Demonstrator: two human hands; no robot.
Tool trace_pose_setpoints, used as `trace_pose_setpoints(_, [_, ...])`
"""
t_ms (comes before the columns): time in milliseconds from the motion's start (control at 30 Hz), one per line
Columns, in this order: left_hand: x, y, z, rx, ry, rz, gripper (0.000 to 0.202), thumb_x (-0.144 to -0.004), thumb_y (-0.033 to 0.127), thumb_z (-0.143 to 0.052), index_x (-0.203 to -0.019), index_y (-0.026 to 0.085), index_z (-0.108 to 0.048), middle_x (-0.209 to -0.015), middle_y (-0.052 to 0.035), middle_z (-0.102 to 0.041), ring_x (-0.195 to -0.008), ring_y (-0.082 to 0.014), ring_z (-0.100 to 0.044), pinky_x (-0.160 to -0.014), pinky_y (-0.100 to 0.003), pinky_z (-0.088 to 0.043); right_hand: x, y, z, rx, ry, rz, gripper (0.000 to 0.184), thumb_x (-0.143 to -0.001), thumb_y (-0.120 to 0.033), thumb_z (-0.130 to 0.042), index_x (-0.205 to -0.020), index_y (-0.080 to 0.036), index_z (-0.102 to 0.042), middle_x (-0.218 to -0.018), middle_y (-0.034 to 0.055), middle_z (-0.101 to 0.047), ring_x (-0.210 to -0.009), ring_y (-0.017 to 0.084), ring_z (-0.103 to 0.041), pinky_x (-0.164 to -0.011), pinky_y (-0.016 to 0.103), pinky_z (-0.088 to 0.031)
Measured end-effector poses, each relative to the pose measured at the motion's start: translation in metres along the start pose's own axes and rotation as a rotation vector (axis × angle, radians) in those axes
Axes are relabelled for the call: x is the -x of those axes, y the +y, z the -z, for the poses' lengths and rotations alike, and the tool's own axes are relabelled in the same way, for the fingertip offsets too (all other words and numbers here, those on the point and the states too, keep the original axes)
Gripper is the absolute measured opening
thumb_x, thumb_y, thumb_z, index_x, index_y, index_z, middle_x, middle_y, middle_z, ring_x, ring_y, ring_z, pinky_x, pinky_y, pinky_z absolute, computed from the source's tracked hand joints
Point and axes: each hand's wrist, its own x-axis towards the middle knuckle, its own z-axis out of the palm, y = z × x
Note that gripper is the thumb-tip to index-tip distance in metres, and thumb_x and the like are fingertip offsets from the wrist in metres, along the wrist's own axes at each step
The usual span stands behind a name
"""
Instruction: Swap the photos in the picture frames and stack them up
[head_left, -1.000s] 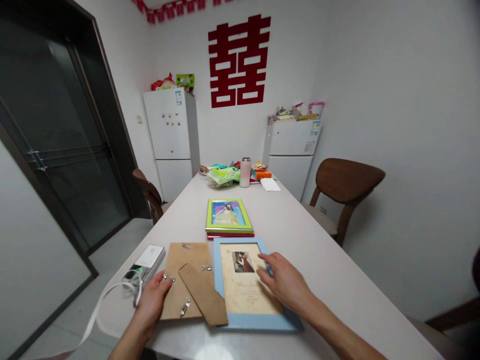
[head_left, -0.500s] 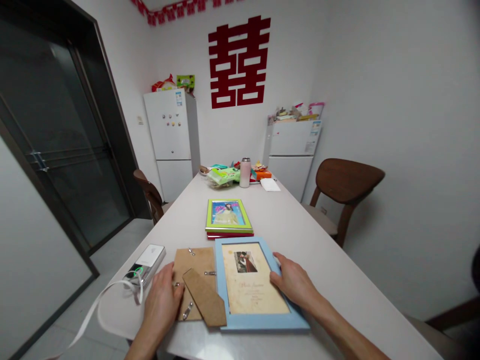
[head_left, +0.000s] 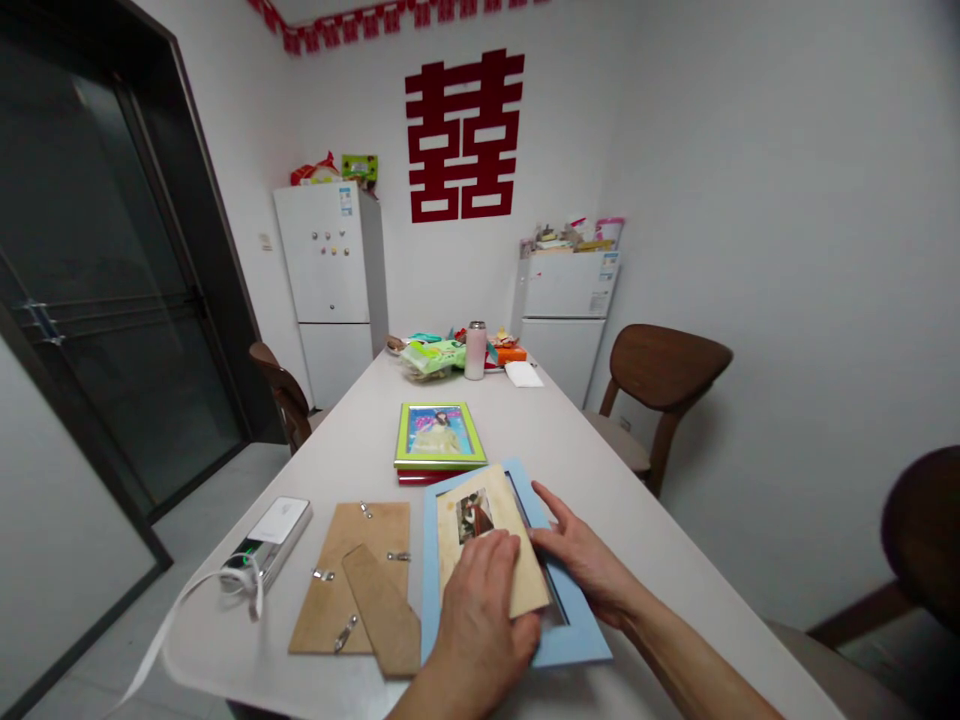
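Observation:
A light blue picture frame [head_left: 430, 560] lies face down near the front edge of the white table [head_left: 652, 560]. My left hand [head_left: 480, 610] grips a beige paper insert with a small photo [head_left: 480, 525] and lifts its near side out of the frame. My right hand [head_left: 581, 555] presses on the frame's right rail, fingers curled against it. The brown backing board with its stand leg [head_left: 360, 590] lies flat to the left of the frame.
A green frame stacked on a red one [head_left: 437, 437] sits just beyond. A white device with a strap [head_left: 266, 535] lies at the left. Snack bags and a bottle [head_left: 474, 350] stand at the far end. Wooden chairs [head_left: 660, 375] flank the table.
My left hand left the backing board and crossed to the blue frame, taking hold of the paper insert and tilting it up. My right hand stayed on the frame's right side.

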Motion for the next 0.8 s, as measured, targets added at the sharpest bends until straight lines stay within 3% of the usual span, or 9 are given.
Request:
trace_pose_setpoints(100, [-0.003, -0.003, 0.018, -0.033, 0.112, -0.016, 0.051, -0.061, 0.007, -0.042, -0.112, 0.016, -0.044, -0.105, -0.0086, -0.054, -0.099, -0.0211, -0.048, -0.089, -0.036, -0.038, -0.009, 0.009, 0.008, 0.108, 0.035, 0.032, 0.075, -0.065, -0.031, -0.051, -0.129, -0.017, -0.015, -0.059, -0.0048, -0.051, -0.048, 0.010, -0.049, -0.044, 0.021, -0.038])
trace_pose_setpoints(200, [0.003, -0.018, 0.043, -0.052, 0.314, 0.157, 0.044, -0.068, 0.012, -0.040, -0.112, 0.016, -0.041, -0.101, -0.0088, -0.055, -0.090, -0.0200, -0.053, -0.079, -0.034, -0.044, -0.022, 0.025, 0.020, 0.358, 0.132, 0.089, 0.064, -0.067, -0.026, -0.046, -0.126, -0.012, -0.026, -0.058, -0.0043, -0.049, -0.048, 0.010, -0.048, -0.045, 0.020, -0.036])
trace_pose_setpoints(300, [0.019, -0.043, 0.061, -0.079, 0.416, 0.343, 0.040, -0.071, 0.018, -0.042, -0.111, 0.017, -0.039, -0.105, -0.0079, -0.055, -0.093, -0.0211, -0.053, -0.080, -0.036, -0.043, -0.031, 0.042, 0.029, 0.664, 0.247, 0.146, 0.056, -0.066, -0.024, -0.043, -0.120, -0.008, -0.038, -0.059, -0.0018, -0.051, -0.054, 0.013, -0.050, -0.052, 0.023, -0.037])
trace_pose_setpoints(500, [0.055, -0.083, 0.065, -0.241, 0.279, 0.464, 0.037, -0.075, 0.028, -0.041, -0.108, 0.014, -0.044, -0.104, -0.0096, -0.056, -0.095, -0.0231, -0.052, -0.081, -0.038, -0.042, -0.034, 0.055, 0.029, 0.990, 0.287, 0.209, 0.049, -0.070, -0.026, -0.040, -0.115, -0.007, -0.046, -0.087, 0.0094, -0.061, -0.074, 0.018, -0.056, -0.071, 0.027, -0.039])
trace_pose_setpoints(667, [0.064, -0.083, 0.065, -0.473, 0.195, 0.410, 0.034, -0.074, 0.031, -0.044, -0.103, 0.016, -0.051, -0.096, -0.0090, -0.059, -0.090, -0.0246, -0.053, -0.080, -0.041, -0.040, -0.030, 0.053, 0.026, 1.140, 0.295, 0.218, 0.044, -0.071, -0.024, -0.040, -0.111, -0.008, -0.049, -0.094, 0.0112, -0.058, -0.084, 0.020, -0.054, -0.077, 0.029, -0.038])
trace_pose_setpoints(800, [0.063, -0.083, 0.066, -0.539, 0.162, 0.377, 0.032, -0.072, 0.030, -0.045, -0.101, 0.017, -0.053, -0.099, -0.0091, -0.059, -0.093, -0.0252, -0.052, -0.080, -0.041, -0.039, -0.029, 0.051, 0.026, 1.170, 0.286, 0.248, 0.041, -0.072, -0.024, -0.041, -0.109, -0.011, -0.051, -0.094, 0.0099, -0.057, -0.084, 0.019, -0.053, -0.079, 0.029, -0.037])
